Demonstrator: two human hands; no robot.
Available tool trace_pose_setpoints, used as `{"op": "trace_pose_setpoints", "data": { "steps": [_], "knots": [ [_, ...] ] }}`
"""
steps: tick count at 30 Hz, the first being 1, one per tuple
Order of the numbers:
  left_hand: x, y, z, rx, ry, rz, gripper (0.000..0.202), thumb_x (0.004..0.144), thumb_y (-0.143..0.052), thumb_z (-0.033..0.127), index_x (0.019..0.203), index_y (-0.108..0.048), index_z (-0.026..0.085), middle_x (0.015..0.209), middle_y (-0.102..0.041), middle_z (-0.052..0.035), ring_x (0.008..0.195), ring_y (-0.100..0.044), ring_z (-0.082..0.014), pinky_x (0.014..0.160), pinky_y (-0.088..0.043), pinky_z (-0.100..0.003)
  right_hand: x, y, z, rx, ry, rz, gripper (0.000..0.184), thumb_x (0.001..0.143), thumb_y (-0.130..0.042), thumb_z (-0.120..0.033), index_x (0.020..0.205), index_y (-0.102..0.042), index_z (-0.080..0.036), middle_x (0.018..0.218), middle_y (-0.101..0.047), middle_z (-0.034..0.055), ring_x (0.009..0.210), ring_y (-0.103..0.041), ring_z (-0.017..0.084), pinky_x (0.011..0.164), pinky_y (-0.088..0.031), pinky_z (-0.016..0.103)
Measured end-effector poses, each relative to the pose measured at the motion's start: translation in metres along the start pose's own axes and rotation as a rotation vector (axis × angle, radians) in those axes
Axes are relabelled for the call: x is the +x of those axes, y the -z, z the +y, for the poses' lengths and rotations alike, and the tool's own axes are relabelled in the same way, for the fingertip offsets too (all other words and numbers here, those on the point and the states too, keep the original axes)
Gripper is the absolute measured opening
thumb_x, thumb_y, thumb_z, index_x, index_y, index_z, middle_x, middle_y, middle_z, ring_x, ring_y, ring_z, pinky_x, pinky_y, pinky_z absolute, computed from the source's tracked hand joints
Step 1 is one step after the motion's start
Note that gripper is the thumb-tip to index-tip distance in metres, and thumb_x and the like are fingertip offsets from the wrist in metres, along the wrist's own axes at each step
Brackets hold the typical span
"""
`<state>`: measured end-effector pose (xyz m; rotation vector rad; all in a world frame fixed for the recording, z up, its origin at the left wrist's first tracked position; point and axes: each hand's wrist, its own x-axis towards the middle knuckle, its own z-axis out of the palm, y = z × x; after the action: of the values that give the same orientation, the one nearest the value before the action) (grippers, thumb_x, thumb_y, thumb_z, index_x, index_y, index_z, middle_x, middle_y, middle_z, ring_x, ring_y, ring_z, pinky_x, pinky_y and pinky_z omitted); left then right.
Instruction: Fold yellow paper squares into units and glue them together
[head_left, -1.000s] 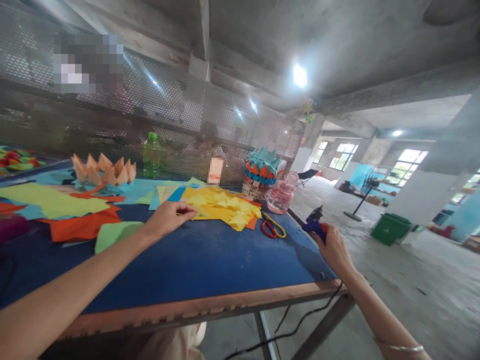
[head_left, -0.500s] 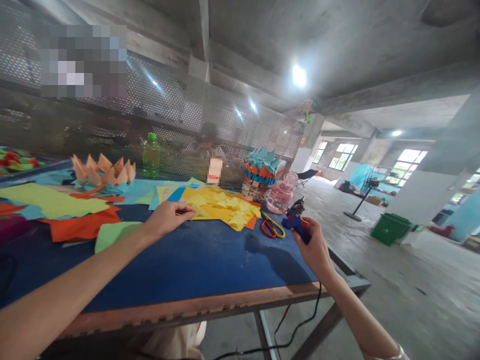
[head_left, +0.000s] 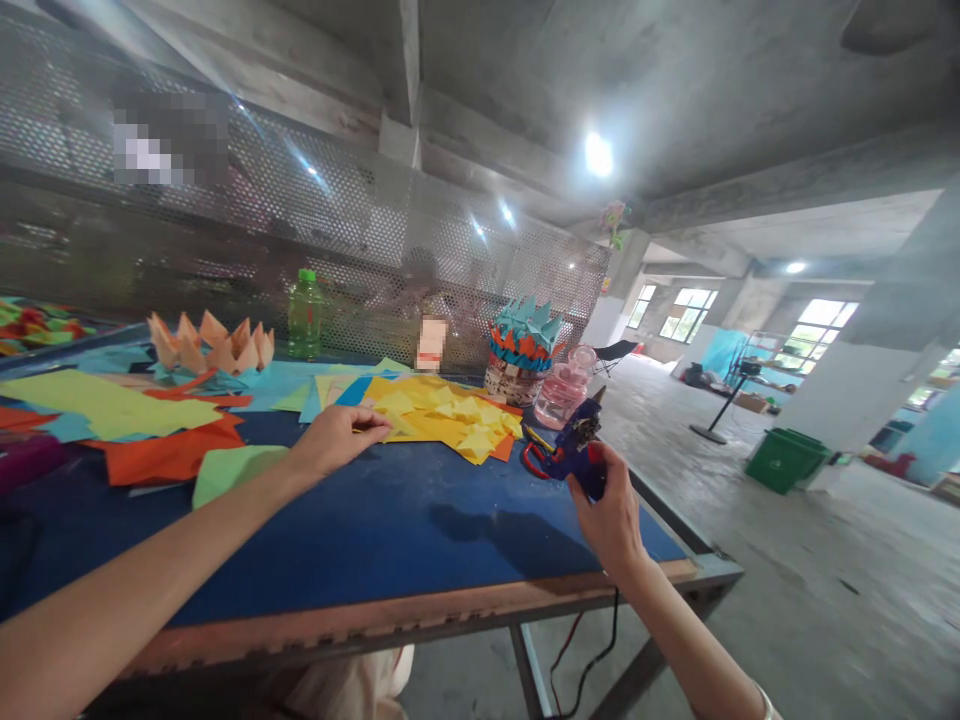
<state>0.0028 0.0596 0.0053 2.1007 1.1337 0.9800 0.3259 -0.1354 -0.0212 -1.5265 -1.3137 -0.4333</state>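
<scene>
My right hand (head_left: 609, 512) grips a blue glue gun (head_left: 576, 448) with a red trigger, held above the right side of the blue table (head_left: 390, 530); its black cord hangs below the table edge. My left hand (head_left: 339, 438) rests on the table at the near edge of a pile of yellow folded paper pieces (head_left: 442, 412), fingers curled and pinching a yellow piece. Red and yellow scissors (head_left: 534, 455) lie just left of the glue gun.
Orange, green and yellow paper sheets (head_left: 150, 425) cover the left of the table. An orange paper crown (head_left: 210, 345), a green bottle (head_left: 305, 313), a basket with teal and orange paper (head_left: 521, 350) and a pink jar (head_left: 564, 388) stand at the back. A perforated metal screen rises behind.
My right hand has carried the glue gun leftward from beyond the table's right edge to above the table near the scissors. My left hand has stayed in place.
</scene>
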Motion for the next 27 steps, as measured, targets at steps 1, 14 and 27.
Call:
{"op": "trace_pose_setpoints", "data": {
  "steps": [1,14,27],
  "knots": [
    [0.0,0.0,-0.001,0.0,0.0,0.0,0.033,0.064,-0.065,0.05,0.078,-0.076,0.021,0.09,-0.078,-0.0059,0.088,-0.071,-0.0285,0.082,-0.052,-0.034,-0.002,0.0,-0.001,0.002,0.015,0.002,0.04,0.08,-0.058,-0.031,0.118,-0.049,-0.021,0.103,-0.064,0.01,0.094,-0.063,0.026,0.085,-0.052,0.044],
    [-0.001,-0.001,-0.007,0.06,-0.02,-0.095,0.023,0.092,-0.062,0.033,0.101,-0.066,0.013,0.103,-0.068,-0.006,0.093,-0.065,-0.0209,0.086,-0.054,-0.041,-0.007,-0.01,-0.036,0.271,-0.063,-0.174,0.043,0.074,-0.064,-0.032,0.114,-0.053,-0.021,0.096,-0.063,0.007,0.083,-0.06,0.022,0.077,-0.051,0.036],
    [0.001,-0.003,-0.018,0.124,-0.13,-0.015,0.029,0.095,-0.058,0.033,0.118,-0.059,0.015,0.118,-0.061,-0.0091,0.1,-0.063,-0.0219,0.085,-0.055,-0.042,0.045,-0.108,-0.097,0.704,-0.219,-0.682,0.045,0.077,-0.066,-0.056,0.089,-0.071,-0.013,0.057,-0.055,-0.0015,0.047,-0.047,0.01,0.046,-0.038,0.023]
  ]
}}
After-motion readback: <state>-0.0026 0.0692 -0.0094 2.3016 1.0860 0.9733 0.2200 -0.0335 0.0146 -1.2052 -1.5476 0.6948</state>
